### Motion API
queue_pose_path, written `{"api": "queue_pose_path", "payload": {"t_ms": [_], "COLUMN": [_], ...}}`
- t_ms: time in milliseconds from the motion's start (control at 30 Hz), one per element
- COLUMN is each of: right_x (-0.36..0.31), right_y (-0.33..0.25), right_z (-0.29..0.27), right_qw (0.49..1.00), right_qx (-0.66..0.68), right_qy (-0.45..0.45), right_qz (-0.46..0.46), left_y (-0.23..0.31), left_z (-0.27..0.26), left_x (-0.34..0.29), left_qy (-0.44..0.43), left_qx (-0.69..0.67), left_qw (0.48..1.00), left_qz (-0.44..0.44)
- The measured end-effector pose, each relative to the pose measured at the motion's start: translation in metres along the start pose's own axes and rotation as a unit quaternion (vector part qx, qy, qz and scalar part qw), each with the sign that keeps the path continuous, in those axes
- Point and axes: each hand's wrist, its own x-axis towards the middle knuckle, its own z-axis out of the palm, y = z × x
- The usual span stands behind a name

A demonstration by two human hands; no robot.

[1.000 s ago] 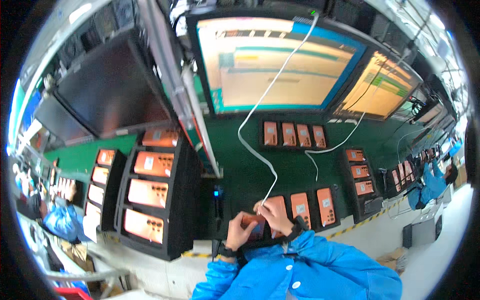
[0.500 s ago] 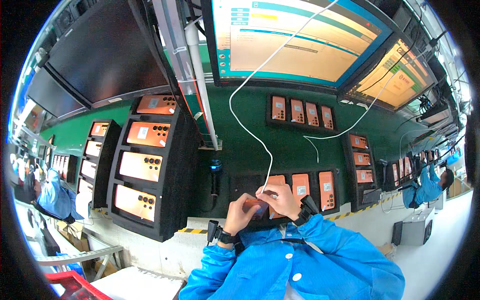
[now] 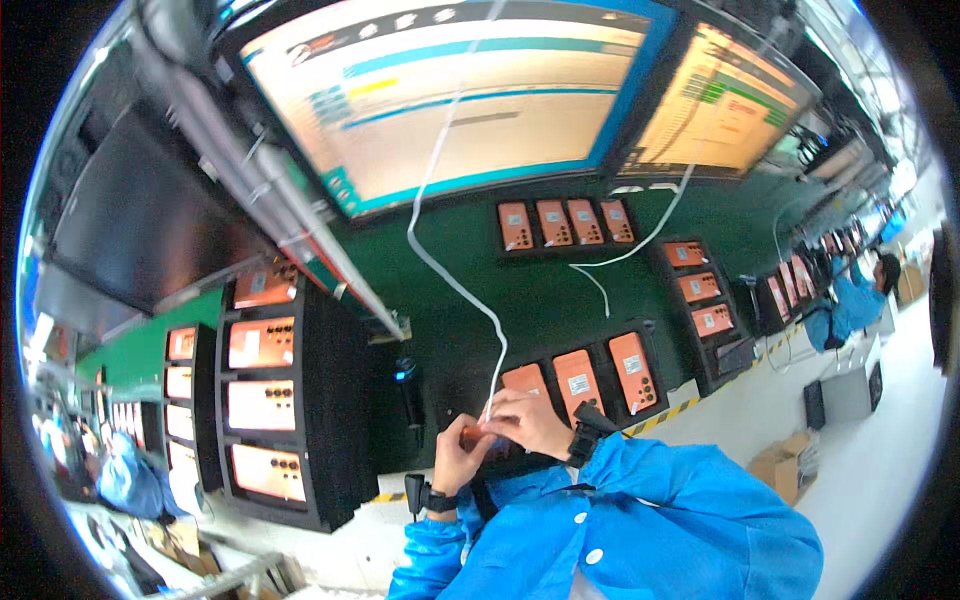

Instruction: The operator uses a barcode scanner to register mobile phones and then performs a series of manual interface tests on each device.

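Close in front of my blue smock, my left hand (image 3: 457, 455) is closed round an orange phone (image 3: 470, 437), most of which my fingers hide. My right hand (image 3: 530, 425) meets it from the right and pinches the end of a white cable (image 3: 465, 297) at the phone's edge. Whether the plug is inside the port cannot be made out. The cable runs up past a large screen. Just beyond my hands lies a black foam tray (image 3: 602, 372) with orange phones (image 3: 578, 378) set face down in its slots.
A deep black tray (image 3: 335, 420) of orange phones stands at left. Further trays sit at the back (image 3: 545, 212) and right (image 3: 720, 345). A second white cable (image 3: 640, 255) lies on the green bench. Monitors (image 3: 480, 110) rise behind. Co-workers in blue (image 3: 850, 300) are at both sides.
The whole view has tilted and shifted, so screens and trays appear turned. Both hands stay together at the phone and cable end, with the right hand still pinching the cable.
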Motion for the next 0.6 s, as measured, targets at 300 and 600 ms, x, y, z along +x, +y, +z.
{"api": "queue_pose_path", "payload": {"t_ms": [300, 600], "right_x": [-0.033, -0.139], "right_y": [0.042, 0.260], "right_z": [-0.071, -0.213], "right_qw": [0.959, 0.803], "right_qx": [0.109, -0.177], "right_qy": [0.112, 0.449], "right_qz": [0.236, 0.349], "left_y": [-0.056, -0.030], "left_z": [0.011, 0.100], "left_x": [0.064, 0.072], "left_qy": [0.177, 0.178], "left_qx": [-0.018, 0.244], "left_qw": [0.984, 0.952], "left_qz": [0.009, 0.055]}}
